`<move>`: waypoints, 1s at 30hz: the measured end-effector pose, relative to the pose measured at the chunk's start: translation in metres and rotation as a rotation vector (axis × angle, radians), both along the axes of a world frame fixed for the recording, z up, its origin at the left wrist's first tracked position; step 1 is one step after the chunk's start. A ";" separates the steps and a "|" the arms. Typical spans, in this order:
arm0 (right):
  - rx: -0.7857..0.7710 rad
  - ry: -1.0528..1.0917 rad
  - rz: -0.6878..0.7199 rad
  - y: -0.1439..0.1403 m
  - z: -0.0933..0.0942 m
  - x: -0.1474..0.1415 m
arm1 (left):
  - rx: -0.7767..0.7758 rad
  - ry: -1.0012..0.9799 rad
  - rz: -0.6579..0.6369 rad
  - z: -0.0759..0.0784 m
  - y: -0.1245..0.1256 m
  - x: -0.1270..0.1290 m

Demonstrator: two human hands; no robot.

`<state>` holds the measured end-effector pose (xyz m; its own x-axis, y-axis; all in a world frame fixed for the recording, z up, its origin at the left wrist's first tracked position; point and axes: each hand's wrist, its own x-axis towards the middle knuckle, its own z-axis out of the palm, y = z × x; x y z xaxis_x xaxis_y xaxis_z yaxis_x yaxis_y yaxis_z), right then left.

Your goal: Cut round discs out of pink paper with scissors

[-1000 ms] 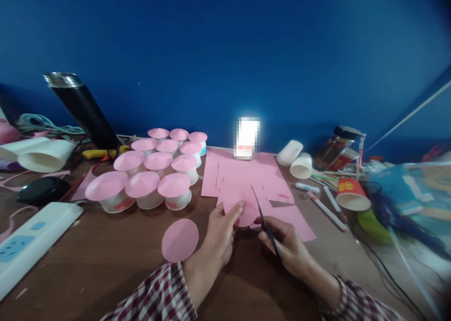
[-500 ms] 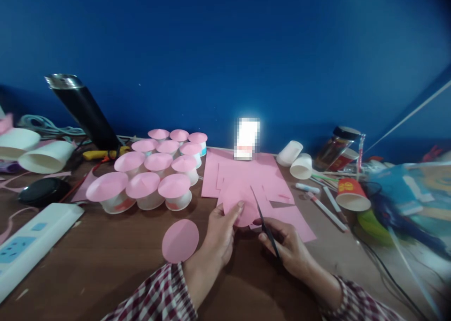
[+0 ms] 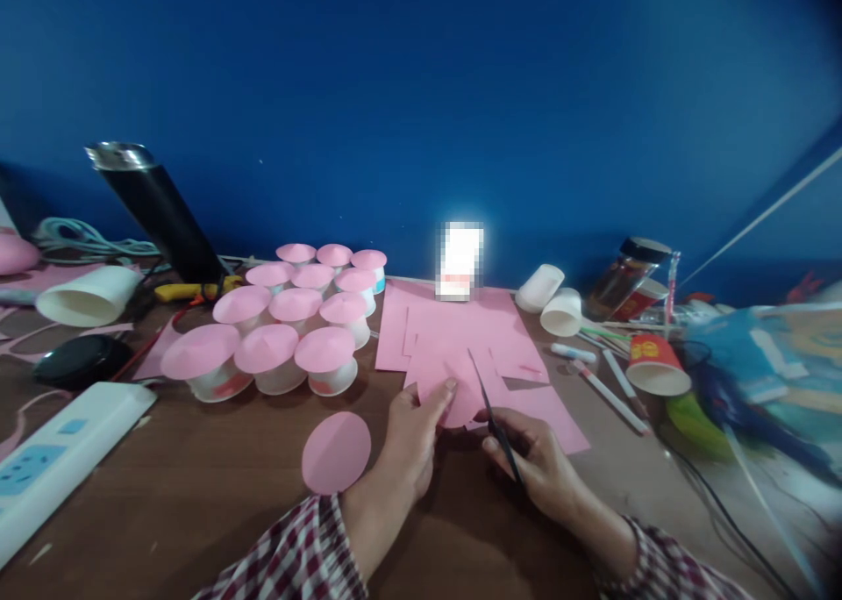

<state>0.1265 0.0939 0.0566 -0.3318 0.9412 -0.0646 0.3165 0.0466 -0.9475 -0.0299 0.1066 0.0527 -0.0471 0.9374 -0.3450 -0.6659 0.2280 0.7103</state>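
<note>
My left hand [image 3: 414,442] pinches a piece of pink paper [image 3: 438,367], thumb on top and fingers underneath. In my right hand [image 3: 536,460] is a pair of dark scissors [image 3: 500,433], its blades pointing away from me along the right part of that paper. Larger pink sheets [image 3: 464,319] lie flat behind the held piece. A cut pink paper disc [image 3: 337,453] rests on the table left of my left wrist. Further left, several small paper cups [image 3: 220,382] stand in rows, each topped by a shallow pink paper cone [image 3: 201,350].
A lit phone [image 3: 460,262], blurred out, stands by the blue wall. White cups [image 3: 561,312], markers [image 3: 611,396], a red cup [image 3: 658,363] and a jar [image 3: 624,280] lie to the right. On the left are a power strip [image 3: 72,451], a black flask [image 3: 154,210] and a tipped cup [image 3: 89,295].
At the far left edge, one of two tipped white cups is gone from view and a rounded pink thing shows there. My hands, the paper and the scissors stay almost still.
</note>
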 end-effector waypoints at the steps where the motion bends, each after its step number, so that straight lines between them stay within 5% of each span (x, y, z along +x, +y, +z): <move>1: 0.008 -0.002 0.001 0.000 0.001 0.000 | 0.001 0.012 0.000 -0.001 0.000 0.000; 11: 0.127 -0.022 0.015 0.002 0.010 -0.002 | 0.054 0.083 -0.026 -0.006 -0.002 0.000; 30: 0.120 -0.105 0.003 0.003 0.008 0.004 | 0.062 0.061 -0.002 -0.009 -0.001 -0.001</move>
